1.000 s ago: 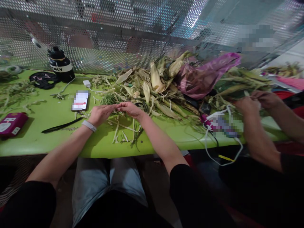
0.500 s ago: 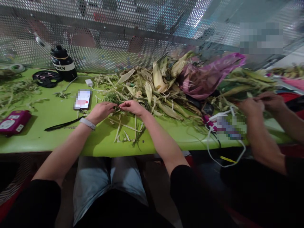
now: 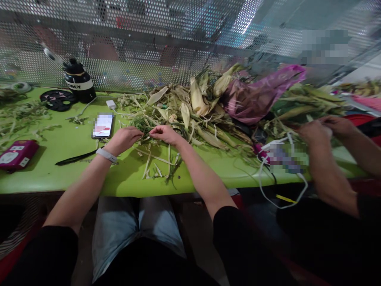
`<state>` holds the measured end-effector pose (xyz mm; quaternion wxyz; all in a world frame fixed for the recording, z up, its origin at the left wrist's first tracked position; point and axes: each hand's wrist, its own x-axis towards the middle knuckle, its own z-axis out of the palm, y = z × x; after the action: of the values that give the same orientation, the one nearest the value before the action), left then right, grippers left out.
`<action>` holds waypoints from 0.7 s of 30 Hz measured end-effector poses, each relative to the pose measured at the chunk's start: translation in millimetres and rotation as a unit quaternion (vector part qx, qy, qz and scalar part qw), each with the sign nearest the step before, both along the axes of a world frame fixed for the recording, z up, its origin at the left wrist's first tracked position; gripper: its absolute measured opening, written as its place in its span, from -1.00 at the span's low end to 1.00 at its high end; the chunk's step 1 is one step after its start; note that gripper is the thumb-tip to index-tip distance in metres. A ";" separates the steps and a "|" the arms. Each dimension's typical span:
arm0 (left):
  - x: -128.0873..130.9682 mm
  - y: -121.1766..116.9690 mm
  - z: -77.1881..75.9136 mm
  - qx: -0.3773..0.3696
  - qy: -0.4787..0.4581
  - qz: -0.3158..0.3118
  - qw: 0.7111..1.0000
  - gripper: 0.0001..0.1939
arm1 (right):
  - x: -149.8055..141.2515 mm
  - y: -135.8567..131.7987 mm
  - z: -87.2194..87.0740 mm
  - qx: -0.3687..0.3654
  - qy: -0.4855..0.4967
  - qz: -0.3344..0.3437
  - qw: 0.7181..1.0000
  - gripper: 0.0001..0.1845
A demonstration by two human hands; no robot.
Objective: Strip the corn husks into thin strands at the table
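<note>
While both hands, left (image 3: pixel 126 139) and right (image 3: pixel 166 135), meet near frame centre-left with fingertips pinched, whatever they grip beside the green strands (image 3: pixel 141 124) is indistinct.

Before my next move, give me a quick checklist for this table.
1. Black bottle with white band upright: ok.
2. Lit rectangular phone fully on the glossy green table: ok.
3. Looped white cable clear of the front edge: not ok, it hangs over.
4. Long black strap clear of the pale wristband: cannot tell.
5. Bare left hand and right hand empty: cannot tell, fingertips unclear.
</note>
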<state>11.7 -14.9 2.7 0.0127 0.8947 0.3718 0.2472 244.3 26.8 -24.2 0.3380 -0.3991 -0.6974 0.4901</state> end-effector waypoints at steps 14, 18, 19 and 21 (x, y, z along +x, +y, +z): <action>-10.2 6.9 -2.5 -0.043 0.084 0.054 0.994 -0.66 | 8.2 7.1 1.9 0.070 -0.084 -0.044 0.993 -0.89; -10.2 6.4 0.8 -0.066 0.080 0.033 0.994 -0.65 | 6.9 1.6 9.4 0.047 -0.020 -0.037 0.998 -0.80; -9.5 6.4 0.4 -0.074 0.083 0.034 0.993 -0.65 | 5.8 -0.3 10.8 0.040 -0.002 -0.033 0.999 -0.77; -7.6 6.4 -1.4 -0.090 0.088 0.032 0.992 -0.67 | 2.7 -4.3 13.0 0.015 0.030 -0.023 0.999 -0.72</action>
<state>4.1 -8.6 1.3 0.0529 0.8958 0.4206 0.1332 246.9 22.4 -11.2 0.3758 -0.3946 -0.6847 0.4839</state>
